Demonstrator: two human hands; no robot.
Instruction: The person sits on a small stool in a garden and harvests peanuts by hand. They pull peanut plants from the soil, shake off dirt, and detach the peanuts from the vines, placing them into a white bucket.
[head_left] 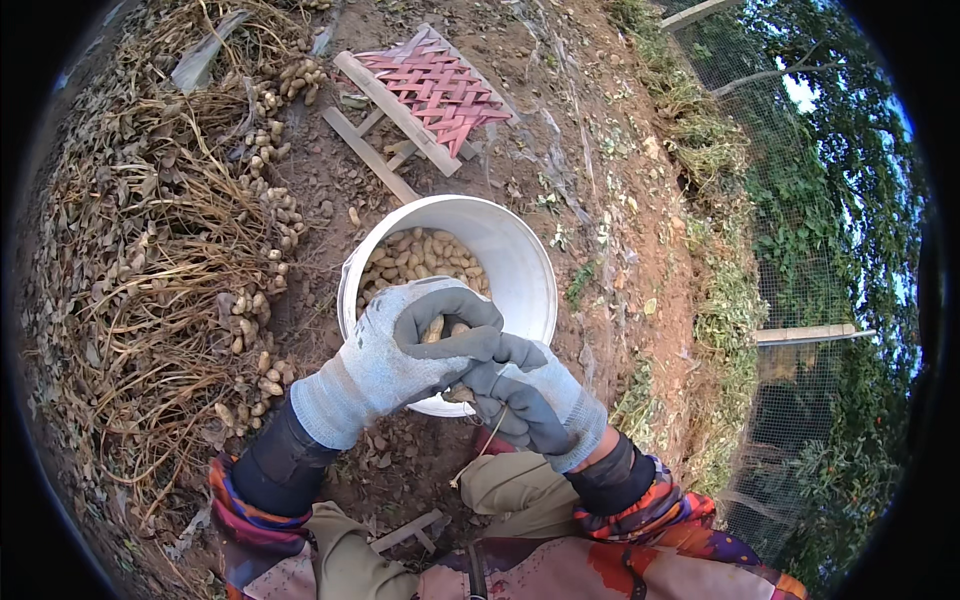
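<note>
Peanut [434, 328] pinched between gloved hands, left [405, 350], right [530, 395], above bucket [520, 262]

No packages, labels, signs or screens were to be seen anywhere in the view.
</note>
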